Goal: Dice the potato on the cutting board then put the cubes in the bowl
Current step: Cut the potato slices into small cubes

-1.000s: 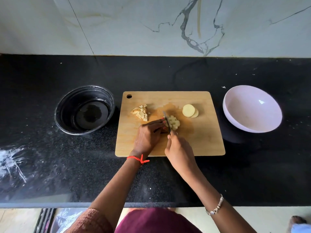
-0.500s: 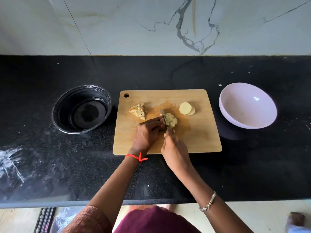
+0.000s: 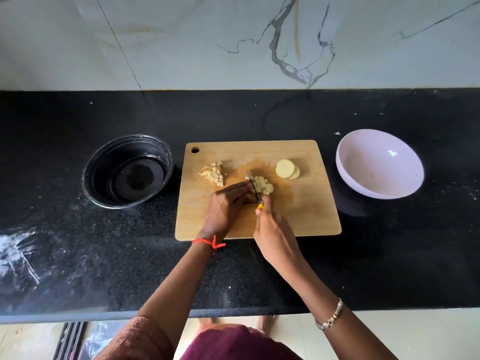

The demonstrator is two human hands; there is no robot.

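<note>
Little has shifted since the earlier frames: the knife [image 3: 253, 187] is kept in the same cut through the potato cubes [image 3: 262, 186] at the middle of the cutting board [image 3: 298, 203], with the blade now seen a touch deeper among the pieces. The knife is gripped by the right hand [image 3: 272, 229], whose fingers are curled tightly around the yellow handle, the index finger laid along its top. The uncut part of the potato is steadied by the left hand [image 3: 224, 207], its fingers pressed together and bent, fingertips set just beside the blade on its left. A second heap of diced pieces [image 3: 214, 172] is seen near the board's upper left, below the hanging hole, with a scrap of peel against it. Two round slices [image 3: 285, 168] are overlapped at the upper right of the board, apart from the knife. The white bowl [image 3: 358, 183] is placed on the black counter [image 3: 78, 242] right of the board, and nothing can be seen in it. A black bowl [image 3: 104, 183] is set on the counter to the board's left.
</note>
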